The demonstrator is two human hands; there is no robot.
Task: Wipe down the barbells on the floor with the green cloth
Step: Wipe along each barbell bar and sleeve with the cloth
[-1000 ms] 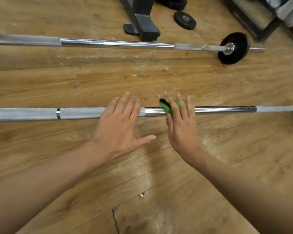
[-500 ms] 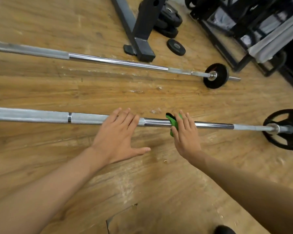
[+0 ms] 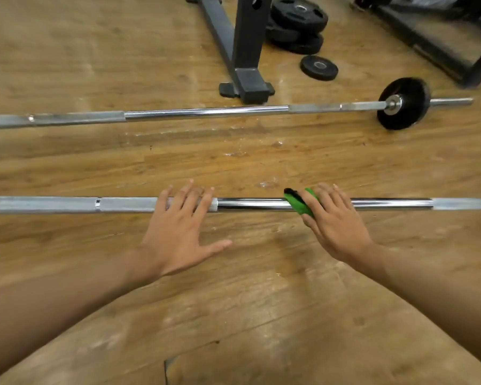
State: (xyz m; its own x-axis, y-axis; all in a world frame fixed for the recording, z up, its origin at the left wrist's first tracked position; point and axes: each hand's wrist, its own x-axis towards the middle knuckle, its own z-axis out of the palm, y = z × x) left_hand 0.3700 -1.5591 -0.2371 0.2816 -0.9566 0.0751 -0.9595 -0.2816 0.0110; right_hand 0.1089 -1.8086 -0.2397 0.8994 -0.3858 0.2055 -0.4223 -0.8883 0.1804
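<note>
The left hand (image 3: 178, 232) lies flat and wide open, fingers spread, resting on the knurled grip of the near barbell (image 3: 250, 204), thumb out over the wooden floor (image 3: 233, 315). To its right, the right hand (image 3: 333, 226) lays nearly straight fingers over the green cloth (image 3: 299, 205), pressing it onto the bar's smooth chrome section; the cloth drapes over the bar, showing at the hand's left edge. The far barbell (image 3: 206, 110) lies parallel, well apart, with a black plate (image 3: 403, 104) at its right end.
</note>
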